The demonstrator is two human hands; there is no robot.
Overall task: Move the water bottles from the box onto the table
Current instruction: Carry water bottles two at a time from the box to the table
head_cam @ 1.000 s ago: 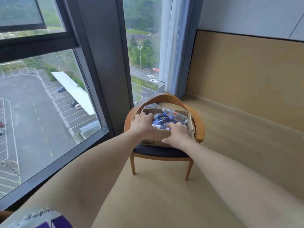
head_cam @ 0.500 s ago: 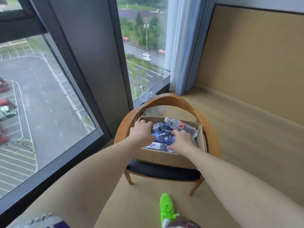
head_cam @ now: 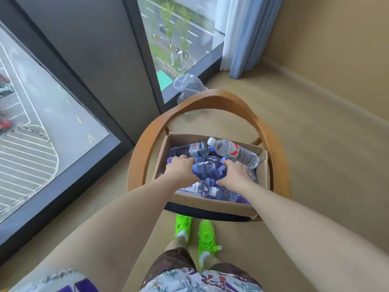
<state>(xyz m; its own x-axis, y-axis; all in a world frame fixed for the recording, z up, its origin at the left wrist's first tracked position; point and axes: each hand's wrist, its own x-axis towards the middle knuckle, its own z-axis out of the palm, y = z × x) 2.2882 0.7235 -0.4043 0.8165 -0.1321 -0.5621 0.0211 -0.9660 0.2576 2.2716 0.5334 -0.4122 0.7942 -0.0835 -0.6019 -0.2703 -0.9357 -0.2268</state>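
At frame centre, the left hand (head_cam: pixel 180 167) and right hand (head_cam: pixel 236 174) are curling fingers around a blue-tinted water bottle (head_cam: pixel 207 167) in the cardboard box (head_cam: pixel 212 202); loosely piled neighbours risk shifting or snagging.

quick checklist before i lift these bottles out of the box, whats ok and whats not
1. Left hand on the blue bottles: ok, fingers curled over them.
2. Right hand on the same cluster: ok.
3. Firm hold underneath: cannot tell, fingertips hidden.
4. Clear bottle lying loose at the back, untouched: ok.
5. Box seated on the chair: ok.
6. Table to put them on: cannot tell, none in view.
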